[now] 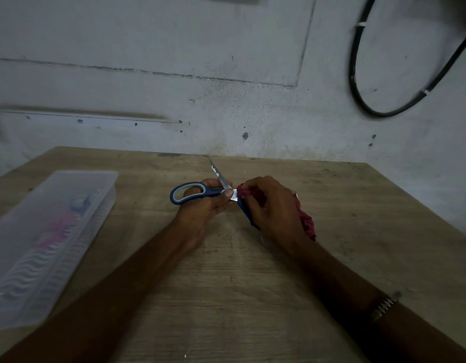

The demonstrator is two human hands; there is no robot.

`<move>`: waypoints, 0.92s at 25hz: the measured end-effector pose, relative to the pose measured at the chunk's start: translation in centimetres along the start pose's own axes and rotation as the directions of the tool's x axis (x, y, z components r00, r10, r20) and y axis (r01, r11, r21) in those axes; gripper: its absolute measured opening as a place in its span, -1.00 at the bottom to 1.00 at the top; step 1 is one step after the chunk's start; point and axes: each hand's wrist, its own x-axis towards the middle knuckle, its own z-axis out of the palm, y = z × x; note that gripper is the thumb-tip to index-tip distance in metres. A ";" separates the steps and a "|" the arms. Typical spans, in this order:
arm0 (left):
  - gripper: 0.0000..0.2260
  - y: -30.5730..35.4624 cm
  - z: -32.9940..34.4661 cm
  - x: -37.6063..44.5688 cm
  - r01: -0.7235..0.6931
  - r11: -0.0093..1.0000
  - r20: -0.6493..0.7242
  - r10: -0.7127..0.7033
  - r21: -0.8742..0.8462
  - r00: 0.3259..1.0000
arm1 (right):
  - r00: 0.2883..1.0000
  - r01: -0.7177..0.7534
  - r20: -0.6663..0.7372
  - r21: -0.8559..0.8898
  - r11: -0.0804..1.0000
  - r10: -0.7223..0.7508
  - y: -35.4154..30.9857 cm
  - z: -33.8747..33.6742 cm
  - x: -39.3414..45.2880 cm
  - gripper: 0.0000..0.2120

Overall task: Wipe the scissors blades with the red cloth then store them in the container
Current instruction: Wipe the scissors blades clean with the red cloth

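At mid-frame the left hand (203, 203) gripped the blue-handled scissors (200, 192), blades open, one bare steel blade pointing up the frame. The right hand (268, 205) pinched the nubbly red cloth (306, 221) against the other blade. A slip along that edge could nick a finger. The translucent ribbed plastic container (51, 242) sat at left on the grainy wooden surface (253, 284).

Worn wooden table (253, 284) — translucent plastic container (43, 244) resting at left
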 end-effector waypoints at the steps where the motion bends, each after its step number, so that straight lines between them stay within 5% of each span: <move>1: -0.82 0.0 -0.1 0.0 -0.004 1.000 0.007 0.004 0.004 1.000 | 1.000 0.007 -0.001 -0.002 1.000 -0.008 0.1 0.0 0.0 -0.90; 10: -0.82 0.1 -0.6 0.4 -0.027 1.000 0.037 0.027 -0.011 0.999 | 0.958 -0.253 -0.138 0.002 0.967 0.251 1.6 -0.5 0.2 -0.93; 19: -0.73 -0.1 -0.6 0.3 -0.081 0.990 0.010 0.080 0.116 0.997 | 0.999 -0.038 -0.019 -0.003 0.999 0.038 -1.1 0.9 0.5 -0.94; 23: -0.84 0.3 -0.6 0.1 -0.043 0.999 0.018 0.043 0.015 0.999 | 0.954 -0.280 -0.107 0.005 0.960 0.279 1.8 -0.5 0.8 -0.93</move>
